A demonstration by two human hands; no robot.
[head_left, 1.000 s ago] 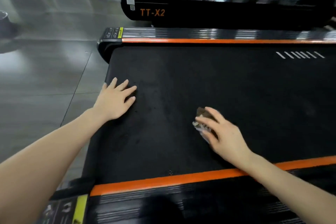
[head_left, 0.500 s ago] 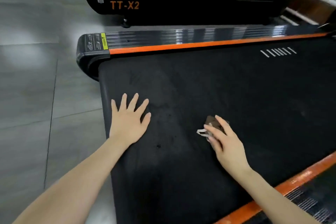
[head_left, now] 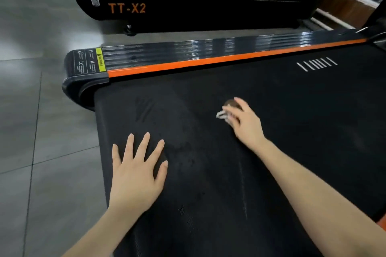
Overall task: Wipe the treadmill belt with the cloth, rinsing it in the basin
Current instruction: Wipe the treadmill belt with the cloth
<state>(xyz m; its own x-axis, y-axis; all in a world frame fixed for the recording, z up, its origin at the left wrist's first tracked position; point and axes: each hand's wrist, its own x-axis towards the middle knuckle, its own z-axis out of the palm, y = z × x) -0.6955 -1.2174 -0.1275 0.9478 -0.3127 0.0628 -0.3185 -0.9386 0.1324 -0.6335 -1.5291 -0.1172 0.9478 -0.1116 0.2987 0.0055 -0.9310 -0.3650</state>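
right hand (head_left: pixel 244 120): fingers bent over the bunched brown cloth (head_left: pixel 229 104), pressing it onto the treadmill belt (head_left: pixel 292 135); cloth pokes out past the fingertips, blurred | left hand (head_left: pixel 135 173): flat on the belt, fingers spread wide, holding nothing, nearer the person than the cloth | orange side strip (head_left: pixel 208 62): beyond the grip

Belt (head_left: pixel 302 127) bare right of right hand (head_left: pixel 245 124) and cloth (head_left: pixel 230 103); left hand (head_left: pixel 135 175) flat at left edge; side rail (head_left: pixel 188 54) beyond.
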